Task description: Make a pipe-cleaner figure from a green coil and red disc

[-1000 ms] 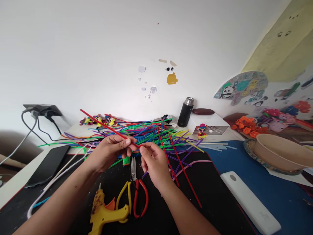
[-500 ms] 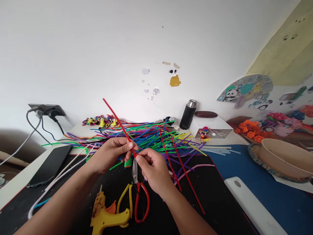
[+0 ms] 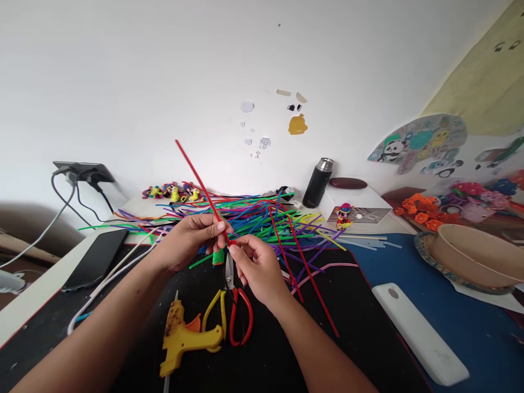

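- The red stem [image 3: 197, 176] is held in front of the heaped coloured stems [image 3: 249, 221], slanted, its upper end pointed up and leftward.
- It is pinched between thumb and fingers of the left hand [image 3: 194, 238].
- Its lower end is pinched between thumb and forefinger of the right hand [image 3: 258, 270]; the other fingers are curled.
- Below the hands, red-handled scissors [image 3: 230, 274] are laid on the black mat [image 3: 266, 363], beside a yellow glue gun [image 3: 182, 341].
- 2 longer red stems [image 3: 314, 277] are seen right of the right hand.
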